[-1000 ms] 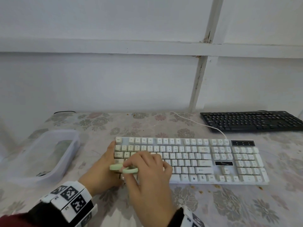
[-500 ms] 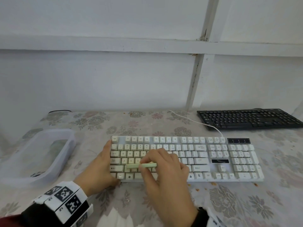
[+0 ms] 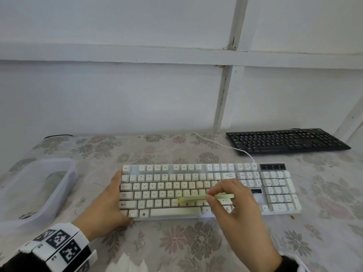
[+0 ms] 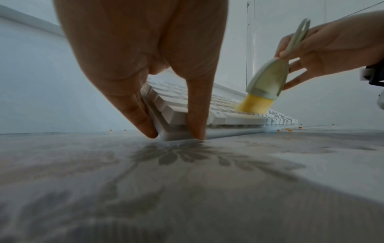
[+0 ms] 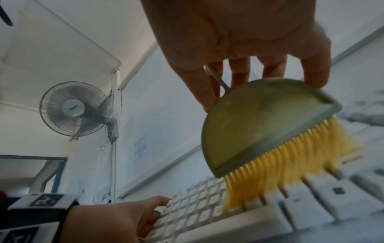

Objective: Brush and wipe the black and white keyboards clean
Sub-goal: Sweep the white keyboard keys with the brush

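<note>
The floral-covered surface fills the lower half of the head view, and the white keyboard is laid across its centre. The black keyboard is parked at the upper right, well apart and untouched. A translucent plastic tub is seen at the left edge. The keyboard's left end is pinned by the left hand, thumb and fingers curled round its near corner. The green brush is pinched by its thin handle in the right hand, and its yellow bristles are pressed into the lower key rows at mid-board.

Risk is judged modest: with so light a two-finger pinch, the brush could be twisted out if the bristles catch between keycaps. Orange crumbs are scattered just off the front edge and could be flicked further across the surface or toward the black keyboard. The white cable is trailed toward the upper right and could be snagged if the board is shifted. Nothing is seen blocking the brush's path.
</note>
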